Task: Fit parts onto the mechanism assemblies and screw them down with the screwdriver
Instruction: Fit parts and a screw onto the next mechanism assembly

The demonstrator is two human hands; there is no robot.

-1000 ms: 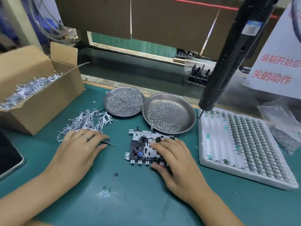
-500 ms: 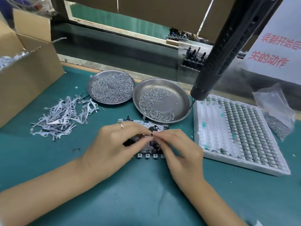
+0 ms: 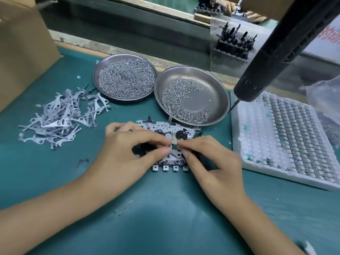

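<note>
Now both of your hands meet over the mechanism (image 3: 166,128) lying flat on the green tabletop (image 3: 165,218). Your left hand (image 3: 128,155) rests on its left half, thumb and forefinger curled together to pinch a small pale part (image 3: 174,141) at its middle. Your right hand (image 3: 215,168) comes in from the other side, its thumb and forefinger pinching the same part, so the fingertips of the two hands nearly touch. A row of small metal tabs on the mechanism's near edge shows between your wrists.

Just beyond your right hand sits a steel dish (image 3: 217,92) with a crescent of screws (image 3: 176,100); its rim overlaps the far edge of the mechanism. Beyond your left hand, a second dish (image 3: 95,74) is nearly full of tiny springs (image 3: 126,80). Farther left of your left hand lies a loose heap of flat metal levers (image 3: 60,118), with a cardboard box (image 3: 22,52) beyond it.

To the right of your right hand, a white foam tray (image 3: 257,144) holds rows of small metal parts. The black electric screwdriver (image 3: 276,52) hangs above the tray's far left corner, bit pointing down, held by neither hand.
</note>
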